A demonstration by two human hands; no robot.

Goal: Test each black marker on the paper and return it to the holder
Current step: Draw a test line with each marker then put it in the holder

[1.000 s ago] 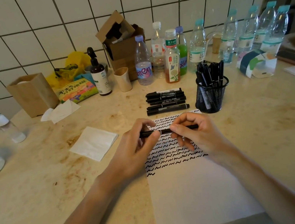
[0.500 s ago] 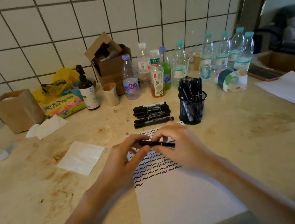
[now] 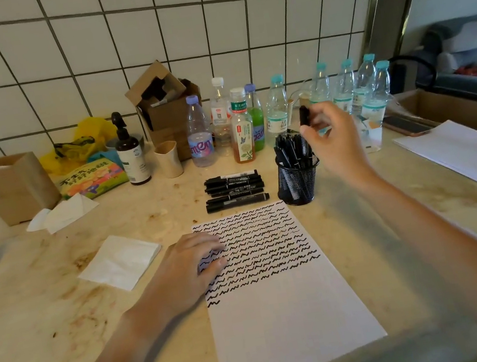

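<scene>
Two bare forearms are seen entering from the bottom edge, where both are cut off, and a blurred grey band is laid across the lower right corner. The white paper [image 3: 285,315] is spread on the stained counter [image 3: 49,323], its upper half covered with rows of black squiggles and its near edge lost under the blur. The left hand [image 3: 189,271] is laid flat on the paper's left margin, fingers relaxed and together, nothing being gripped. A folded white napkin [image 3: 121,260] is placed just left of it. Beyond the sheet, five black markers [image 3: 235,190] are stacked side by side on the counter, capped; their printing cannot be read. Just to their right, the black mesh holder [image 3: 296,183] is packed with more markers, whose number cannot be counted. Above its rim, the right hand [image 3: 331,137] is raised, and a black marker [image 3: 304,115] is pinched upright between thumb and fingertips; only its top end is shown, the rest being hidden behind the fingers. Farther back, a row of plastic bottles [image 3: 276,111] is lined along the tiled wall.
</scene>
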